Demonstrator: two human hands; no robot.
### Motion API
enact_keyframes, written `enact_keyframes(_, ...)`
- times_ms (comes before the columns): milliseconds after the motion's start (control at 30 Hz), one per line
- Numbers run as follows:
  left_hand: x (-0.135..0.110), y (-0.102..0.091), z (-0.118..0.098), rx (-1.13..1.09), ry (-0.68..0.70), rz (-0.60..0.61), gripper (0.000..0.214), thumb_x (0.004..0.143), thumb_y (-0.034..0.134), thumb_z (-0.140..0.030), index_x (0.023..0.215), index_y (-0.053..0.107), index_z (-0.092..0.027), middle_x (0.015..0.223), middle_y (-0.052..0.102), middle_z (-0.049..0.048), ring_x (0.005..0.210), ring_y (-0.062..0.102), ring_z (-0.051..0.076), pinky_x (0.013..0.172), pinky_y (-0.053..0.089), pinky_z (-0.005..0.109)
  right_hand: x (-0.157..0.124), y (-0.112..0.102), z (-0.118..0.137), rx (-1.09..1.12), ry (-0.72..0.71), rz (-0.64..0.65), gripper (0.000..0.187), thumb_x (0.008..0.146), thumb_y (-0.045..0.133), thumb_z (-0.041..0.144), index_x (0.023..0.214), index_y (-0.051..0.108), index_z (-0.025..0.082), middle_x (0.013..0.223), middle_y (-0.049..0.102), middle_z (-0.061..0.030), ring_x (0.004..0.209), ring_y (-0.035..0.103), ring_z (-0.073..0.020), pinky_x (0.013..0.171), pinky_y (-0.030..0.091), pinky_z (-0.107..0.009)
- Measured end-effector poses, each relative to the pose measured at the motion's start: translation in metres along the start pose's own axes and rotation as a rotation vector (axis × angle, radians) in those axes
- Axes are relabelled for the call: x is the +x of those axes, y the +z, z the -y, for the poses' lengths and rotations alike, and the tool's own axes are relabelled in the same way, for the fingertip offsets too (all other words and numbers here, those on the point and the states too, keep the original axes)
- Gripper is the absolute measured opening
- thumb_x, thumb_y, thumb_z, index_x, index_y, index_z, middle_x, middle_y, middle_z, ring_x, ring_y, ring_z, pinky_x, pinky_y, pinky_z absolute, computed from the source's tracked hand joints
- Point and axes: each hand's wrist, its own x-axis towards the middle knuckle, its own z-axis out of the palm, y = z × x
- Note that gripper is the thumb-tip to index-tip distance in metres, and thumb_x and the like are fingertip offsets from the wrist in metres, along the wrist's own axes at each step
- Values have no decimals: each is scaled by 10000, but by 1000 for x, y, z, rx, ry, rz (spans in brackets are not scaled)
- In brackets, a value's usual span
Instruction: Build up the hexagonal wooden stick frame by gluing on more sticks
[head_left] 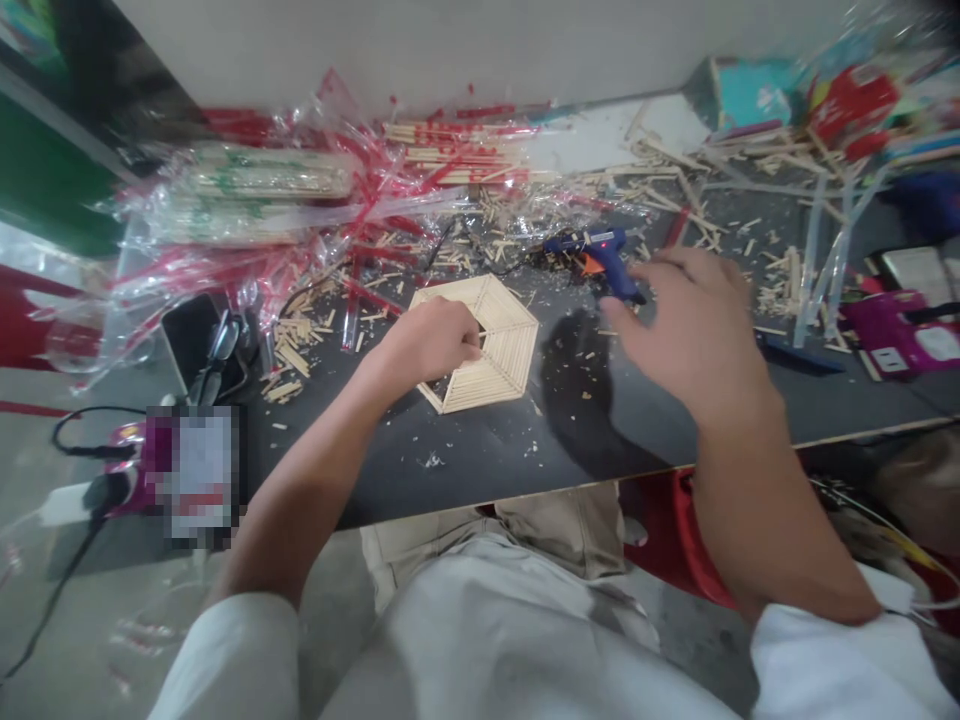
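A flat many-sided panel of thin wooden sticks (499,370) lies on the dark table, with a gap at its middle. My left hand (439,340) is over its left part, fingers curled together by that gap. Whatever is pinched there is hidden under the fingers. To the right, my right hand (690,325) reaches forward with thumb and fingers apart, holding nothing. Just beyond its fingertips lies a blue hot glue gun (616,262) with an orange trigger and a small red light.
Plastic-wrapped stick bundles (262,175) and red-clear wrappers (375,190) pile at the back left. Cut stick pieces (296,345) litter the table. Clear glue sticks (817,260) lie right. A phone (196,335), glasses (221,345) and a purple power strip (127,465) sit left.
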Motion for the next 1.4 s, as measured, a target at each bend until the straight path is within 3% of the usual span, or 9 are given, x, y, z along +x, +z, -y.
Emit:
enact_keyframes(100,9,1,3,-11,2,138,174,738,649,-195,617,761,-252,575,702,13,559,649,175,634,473,312,28,15,29,155,-147,70,255,959,641,340,1144,720,185,1312,628,-185,1329,557,-410,1162,406,-644)
enact_keyframes(200,14,-2,3,-21,-14,206,165,718,678,-173,573,728,-233,570,699,16,586,669,188,641,476,317,44,32,44,232,-198,141,193,974,602,314,1079,722,206,1248,646,-164,1276,597,-368,1141,452,-591)
enact_keyframes(433,20,-4,5,-41,-47,291,145,685,671,-161,562,719,-222,560,680,22,558,633,182,607,459,319,34,63,41,364,-149,157,186,974,556,318,935,717,233,1065,706,-124,1064,665,-300,1012,509,-508)
enact_keyframes(633,18,1,1,47,-38,245,189,712,624,-206,533,682,-222,449,545,18,496,541,174,564,421,312,20,64,49,474,-199,254,247,992,559,393,922,732,231,1023,716,-101,792,630,-213,781,511,-400)
enact_keyframes(833,19,7,-3,99,-64,206,159,695,609,-175,545,649,-206,444,544,38,528,555,196,570,421,316,16,68,56,537,-299,278,210,992,575,348,929,730,221,972,714,-105,846,651,-226,759,504,-377)
enact_keyframes(1067,21,-16,-25,167,-197,407,248,748,579,-140,866,797,-143,626,678,78,739,685,225,683,478,287,14,78,56,563,-455,237,128,949,637,279,892,728,208,938,731,-83,796,657,-197,694,490,-337)
enact_keyframes(1200,20,-21,-29,188,-245,417,291,765,580,-135,938,812,-160,744,735,92,854,722,262,764,509,321,15,76,55,552,-406,242,113,945,653,279,895,731,216,943,728,-77,766,645,-188,685,491,-335)
enact_keyframes(1400,19,-20,-28,184,-264,422,256,775,603,-135,915,815,-167,815,765,106,855,723,257,760,501,318,19,76,49,538,-271,187,175,954,665,369,907,760,230,952,732,-68,693,617,-161,657,494,-329)
